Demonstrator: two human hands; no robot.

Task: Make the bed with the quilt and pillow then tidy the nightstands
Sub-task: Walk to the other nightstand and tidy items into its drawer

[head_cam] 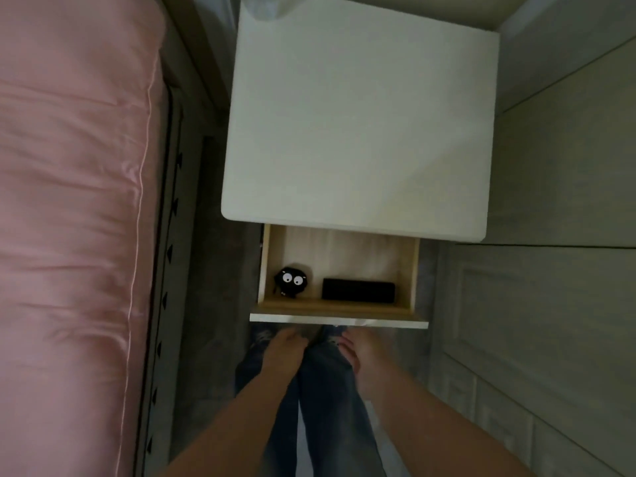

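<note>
A white nightstand [358,125] stands in front of me with a bare top. Its wooden drawer [339,306] is pulled out. Inside the drawer lie a small black fuzzy toy with big white eyes [290,280] and a black rectangular box [358,290]. My left hand [284,352] and my right hand [358,356] hang just below the drawer's white front edge, blurred; both hold nothing and their fingers look relaxed. The pink quilt [69,218] covers the bed along the left side.
A pale panelled wall or door [550,304] runs along the right. A dark gap and the bed frame [172,270] separate the bed from the nightstand. A clear plastic object [272,6] peeks in at the nightstand's far edge. My jeans-clad legs [327,407] stand below.
</note>
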